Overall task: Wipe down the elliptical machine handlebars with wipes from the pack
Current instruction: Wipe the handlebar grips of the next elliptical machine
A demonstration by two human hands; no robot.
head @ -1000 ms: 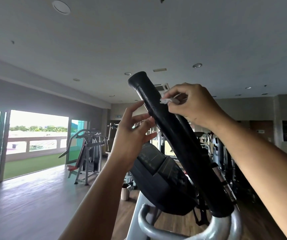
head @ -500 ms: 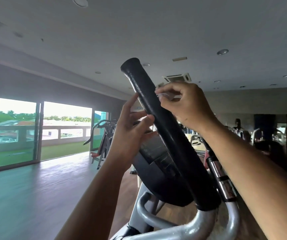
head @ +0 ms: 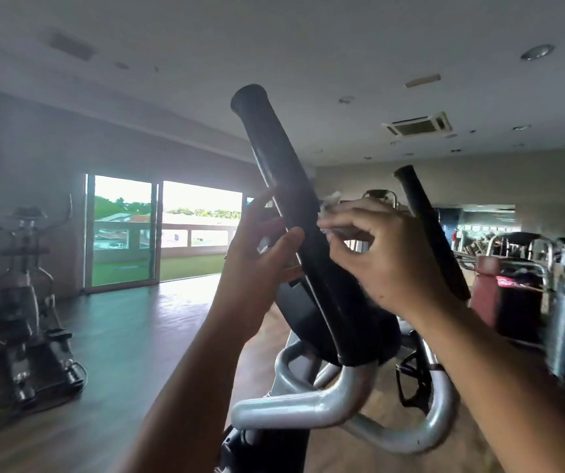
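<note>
At mid-height on the near handlebar (head: 284, 186), a black padded bar leaning up and to the left, both hands are applied. Right hand (head: 386, 264): grip clenched on a white wipe (head: 331, 203), pinched between thumb and curled fingers. The wipe is crumpled, protrudes above the forefinger and lies against the bar's right flank. Left hand (head: 257, 264): grip takes the same bar from the opposite side, thumb laid on the near face, fingers rising behind the left edge, level with the wipe. The bar lies between the two hands.

Below them the padding ends at a silver tube (head: 308, 409); the dark console (head: 303, 302) sits behind the bar. The far handlebar (head: 431, 233) stands to the right, behind the right hand. A second elliptical (head: 25, 285) stands by the left wall, near the glass doors (head: 158, 230). A pale marking on the red-padded machine (head: 499, 288) at right is too blurred to read.
</note>
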